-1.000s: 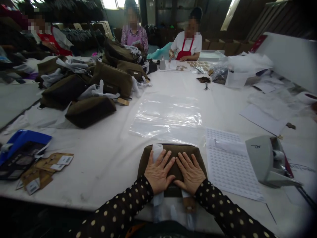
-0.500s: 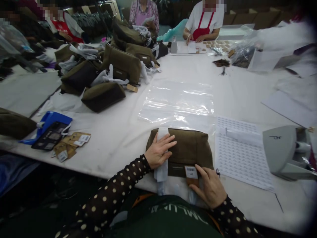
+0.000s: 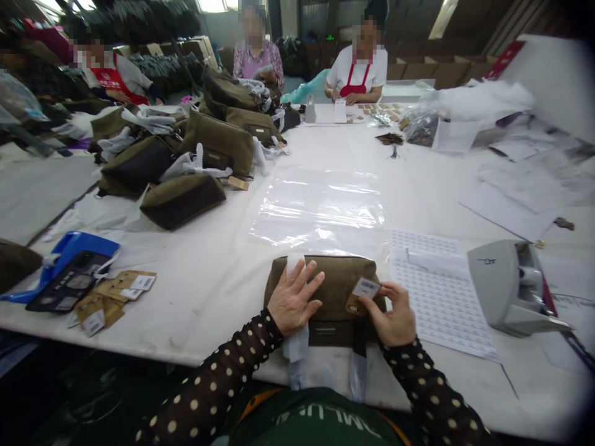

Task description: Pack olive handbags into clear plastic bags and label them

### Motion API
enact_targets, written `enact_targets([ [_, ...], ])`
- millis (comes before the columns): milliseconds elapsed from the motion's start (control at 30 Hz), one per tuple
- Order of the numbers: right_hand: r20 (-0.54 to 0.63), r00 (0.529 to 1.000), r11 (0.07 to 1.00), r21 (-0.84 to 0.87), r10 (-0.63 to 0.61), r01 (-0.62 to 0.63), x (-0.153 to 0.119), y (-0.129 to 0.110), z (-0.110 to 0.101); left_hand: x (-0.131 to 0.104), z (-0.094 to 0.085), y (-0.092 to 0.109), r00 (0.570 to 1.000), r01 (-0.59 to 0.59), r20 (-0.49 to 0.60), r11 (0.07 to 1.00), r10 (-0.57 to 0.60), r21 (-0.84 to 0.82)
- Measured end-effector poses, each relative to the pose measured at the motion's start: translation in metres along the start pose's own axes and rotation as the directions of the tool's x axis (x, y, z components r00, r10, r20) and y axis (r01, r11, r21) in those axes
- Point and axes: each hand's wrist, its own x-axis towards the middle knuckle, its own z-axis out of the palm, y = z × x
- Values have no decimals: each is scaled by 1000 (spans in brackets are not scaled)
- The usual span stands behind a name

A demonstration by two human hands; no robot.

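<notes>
An olive-brown bag (image 3: 332, 272) lies flat on the white table in front of me. My left hand (image 3: 296, 297) rests on its left part with fingers spread, over a strip of white wrapping (image 3: 296, 347) that runs down across the bag. Between the thumb and fingers of my right hand (image 3: 395, 314) is a brown hang tag (image 3: 362, 294) with a white barcode sticker, held over the bag's right side. Below the tag a dark strap (image 3: 359, 347) with clear wrapping hangs toward me. Just beyond the bag lies a clear plastic bag (image 3: 320, 207).
Similar bags (image 3: 181, 201) are heaped at the left. Loose tags (image 3: 114, 297) and a blue tool (image 3: 79, 254) lie near the left edge. A printed label sheet (image 3: 437, 291) and a grey label dispenser (image 3: 502, 291) stand at the right. People work across the table.
My right hand has taken hold of the tag and lifted it up the bag, tilting it. My left hand stays on the bag. The camera view has tipped upward.
</notes>
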Motion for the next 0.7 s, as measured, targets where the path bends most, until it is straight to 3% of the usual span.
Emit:
enact_targets([
  [67,0,989,978,-151,-146,144,10,3,14,9,4,2,995,-16,96,998,11,58],
  [167,235,919,899,-235,-316,369,10,9,27,16,10,3,979,10,200,995,-30,101],
  [267,395,864,840,-311,-312,445,4,15,35,18,16,2,972,30,231,995,-52,95],
  [433,423,866,825,-365,-267,432,4,17,37,19,14,-6,966,37,257,999,-30,-24],
  [533,428,864,855,-309,-265,416,6,13,28,12,-1,-13,983,19,181,984,13,-178],
  [600,414,869,884,-251,-270,394,6,11,21,4,-13,-13,999,38,30,972,-32,-233],
  [700,383,886,913,-198,-263,356,3,11,15,-4,-27,3,982,32,-174,978,-69,-207],
])
